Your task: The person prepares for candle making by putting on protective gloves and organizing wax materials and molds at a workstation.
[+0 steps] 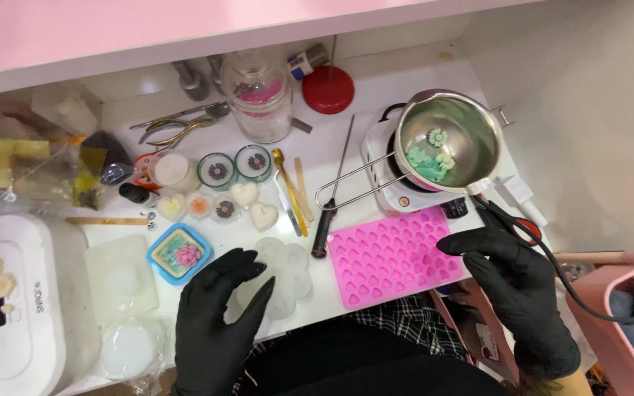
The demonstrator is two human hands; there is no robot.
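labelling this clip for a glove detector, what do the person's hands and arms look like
Both the left hand and the right hand wear snug black disposable-type gloves with a slight sheen, plain and unmarked. The right glove ends in a cuff at the wrist; bare forearm shows past it, with no sleeve there. The left glove runs to the frame edge, so no cuff or sleeve shows.

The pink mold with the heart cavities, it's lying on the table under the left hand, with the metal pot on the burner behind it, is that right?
Not quite. The head view shows the pink mold by the right hand, whose fingers touch its right edge. The left hand is over a clear mold instead. The metal pot does sit on the burner behind it.
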